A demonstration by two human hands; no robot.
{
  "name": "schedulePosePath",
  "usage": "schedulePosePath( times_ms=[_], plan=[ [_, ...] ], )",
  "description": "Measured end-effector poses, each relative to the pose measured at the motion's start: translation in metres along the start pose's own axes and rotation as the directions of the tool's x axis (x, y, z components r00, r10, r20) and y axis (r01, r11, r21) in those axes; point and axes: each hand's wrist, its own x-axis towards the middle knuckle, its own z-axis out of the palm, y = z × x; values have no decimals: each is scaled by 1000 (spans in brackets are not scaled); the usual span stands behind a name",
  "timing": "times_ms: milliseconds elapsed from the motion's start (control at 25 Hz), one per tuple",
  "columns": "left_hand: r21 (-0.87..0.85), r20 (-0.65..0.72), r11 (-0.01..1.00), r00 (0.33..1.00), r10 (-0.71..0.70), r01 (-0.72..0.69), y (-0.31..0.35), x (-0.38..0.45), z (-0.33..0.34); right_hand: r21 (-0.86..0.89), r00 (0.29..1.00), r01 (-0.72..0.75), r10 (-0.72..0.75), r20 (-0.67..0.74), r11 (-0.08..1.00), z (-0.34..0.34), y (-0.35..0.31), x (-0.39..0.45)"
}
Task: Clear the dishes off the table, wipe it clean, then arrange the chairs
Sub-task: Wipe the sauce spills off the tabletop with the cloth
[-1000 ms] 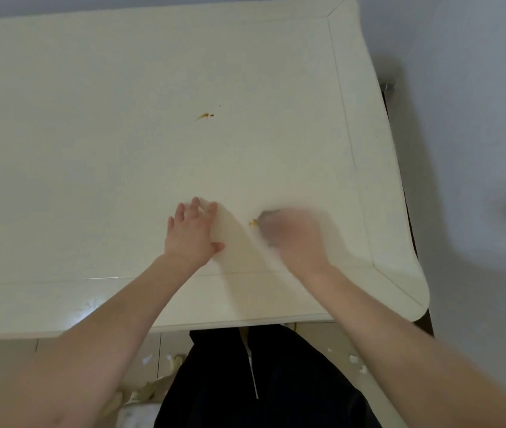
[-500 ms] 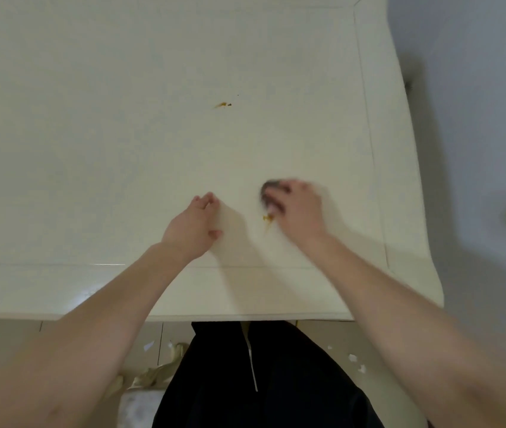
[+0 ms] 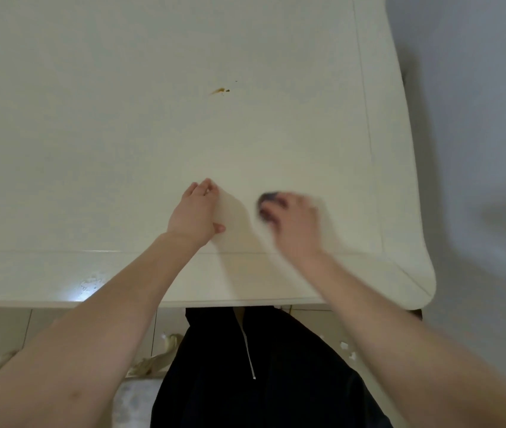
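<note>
The right hand [image 3: 292, 220] is blurred with motion; its grip is curled round a small dark cloth [image 3: 268, 201], pressed onto the cream worktop [image 3: 91, 134]. Just to its left the left hand [image 3: 196, 211] rests on the surface, fingers laid fairly straight, holding nothing. No dishes show on the visible surface, so the step in hand looks like wiping. An orange stain [image 3: 220, 90] lies well ahead of both hands, further from the person, untouched. To wipe well, I judge the cloth should keep flat contact, work in overlapping strokes outward from the near edge, and reach that stain with firmer pressure. Scraps of litter [image 3: 347, 350] lie on the floor below the right forearm.
</note>
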Motion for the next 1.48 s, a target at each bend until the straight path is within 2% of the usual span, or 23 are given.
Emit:
schedulePosePath(
  times_ms=[80,120,160,200,280,360,400,440,480,560,600,680,720,800,920,1000,1040,1080,1200,1280,1320,1400,1480],
  plan=[
    [-4,-25,1000,1000,10,-10,4,-4,-1,76,954,277,-284,93,958,15,-30,-48],
    [-1,-56,1000,998,18,-18,5,-9,1,109,926,345,-358,125,932,13,-22,-61],
    [13,-88,999,996,31,-30,7,-15,3,120,922,354,-368,118,927,5,0,-68],
    [29,-111,999,993,45,-42,9,-20,7,80,948,305,-311,73,949,-5,27,-74],
    [18,-137,999,989,51,-49,9,-28,15,0,999,16,-16,-52,1000,-28,86,-85],
    [-15,-148,999,988,49,-52,7,-31,19,-3,936,-333,330,-120,943,-45,114,-94],
    [-25,-151,998,987,53,-57,6,-31,21,-18,889,-440,432,-153,898,-43,108,-94],
    [-32,-154,998,986,56,-61,6,-31,22,-31,877,-459,447,-177,888,-37,89,-91],
    [-36,-161,997,985,60,-66,6,-31,22,-21,904,-399,390,-174,917,-28,63,-89],
    [-51,-173,996,983,66,-76,3,-31,23,27,985,-140,142,-100,990,-1,4,-83],
    [-67,-178,995,982,66,-79,1,-32,23,48,999,-3,4,-35,999,11,-24,-83],
    [-93,-197,993,979,52,-72,-3,-35,24,108,969,230,-238,70,967,24,-52,-85],
    [-87,-209,994,977,48,-67,-6,-38,25,145,953,275,-290,93,950,20,-43,-84],
    [-43,-229,997,972,50,-62,-15,-47,27,128,972,229,-234,31,965,4,0,-90],
    [-9,-246,999,969,30,-33,-32,-61,29,60,992,-97,101,-80,993,-24,67,-107],
    [-9,-236,999,971,32,-35,-43,-71,30,-9,952,-292,290,-95,956,-22,57,-114],
    [-15,-221,999,975,37,-41,-50,-76,30,-43,945,-313,307,-113,949,-12,31,-115],
    [-20,-207,999,977,42,-47,-54,-80,30,-60,959,-268,260,-111,962,1,0,-115],
    [-10,-181,997,981,76,-79,-62,-87,31,18,1000,28,-28,0,999,45,-96,-108],
    [18,-166,996,982,93,-91,-64,-88,30,83,976,201,-207,68,976,60,-134,-102],
    [29,-159,995,982,98,-94,-64,-88,30,108,961,256,-265,74,961,59,-132,-102],
    [53,-155,992,980,124,-118,-64,-88,30,132,976,214,-219,21,968,47,-97,-113],
    [66,-162,985,972,168,-159,-59,-85,31,121,997,13,-3,-76,993,26,-42,-135]
  ],
)
